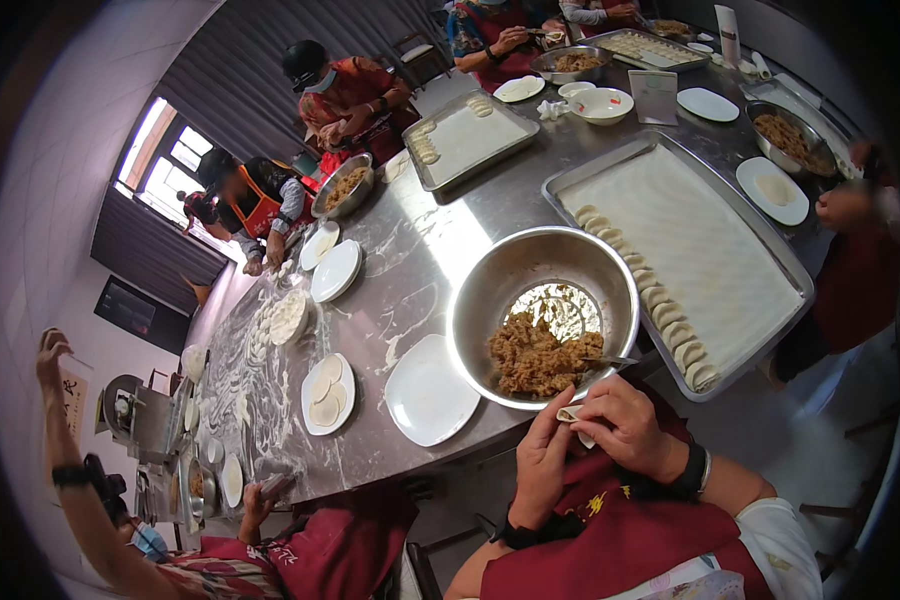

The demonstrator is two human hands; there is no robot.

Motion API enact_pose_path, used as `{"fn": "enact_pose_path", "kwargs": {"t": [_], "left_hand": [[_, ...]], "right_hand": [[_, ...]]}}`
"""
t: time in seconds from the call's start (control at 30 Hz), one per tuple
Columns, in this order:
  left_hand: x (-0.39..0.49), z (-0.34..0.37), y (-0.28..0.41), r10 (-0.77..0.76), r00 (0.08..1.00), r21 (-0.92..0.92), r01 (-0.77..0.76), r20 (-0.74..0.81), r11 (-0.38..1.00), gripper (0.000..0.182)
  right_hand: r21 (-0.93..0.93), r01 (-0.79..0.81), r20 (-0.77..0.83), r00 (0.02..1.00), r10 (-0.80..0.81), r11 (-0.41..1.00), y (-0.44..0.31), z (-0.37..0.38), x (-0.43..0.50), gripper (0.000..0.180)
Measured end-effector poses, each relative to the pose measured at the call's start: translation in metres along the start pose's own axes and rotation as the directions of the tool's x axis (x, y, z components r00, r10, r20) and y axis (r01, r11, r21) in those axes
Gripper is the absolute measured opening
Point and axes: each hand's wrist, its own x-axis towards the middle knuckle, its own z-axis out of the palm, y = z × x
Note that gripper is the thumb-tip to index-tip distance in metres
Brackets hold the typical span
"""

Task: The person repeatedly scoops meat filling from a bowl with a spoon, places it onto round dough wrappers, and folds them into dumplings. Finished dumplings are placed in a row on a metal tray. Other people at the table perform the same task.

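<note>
Between them, my left hand [538, 459] and my right hand [631, 429] hold a dumpling wrapper [568, 414] folded around a bit of brown filling. Both hands are just past the near rim of a large steel bowl [469, 300], above my lap. Minced filling [544, 360] covers the near part of the bowl's bottom, and a metal utensil [607, 360] rests in it. To the bowl's right, a metal tray [690, 232] with a white lining carries a row of folded dumplings [656, 296] along its left side.
An empty-looking white plate [431, 390] lies left of the bowl, beside a plate [328, 426] with several round wrappers. Flour streaks the steel table [390, 322]. A co-worker's raised arm [82, 480] is at the left; a hand [847, 206] works at the right. Another tray [469, 142] stands farther back.
</note>
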Motion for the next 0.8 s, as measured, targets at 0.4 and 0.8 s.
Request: {"fn": "enact_pose_path", "kwargs": {"t": [0.4, 0.8], "left_hand": [[-0.001, -0.006, -0.007, 0.042, 0.998, 0.051, -0.044, 0.04, 0.998, 0.044], [-0.003, -0.005, -0.004, -0.014, 1.0, -0.029, 0.014, 0.016, 0.999, 0.053]], "right_hand": [[0.145, -0.228, 0.088, 0.972, 0.217, 0.963, -0.005, 0.006, 0.007, 0.016], [0.111, -0.16, -0.004, 0.987, 0.162, 0.981, 0.001, 0.013, 0.003, 0.016]]}}
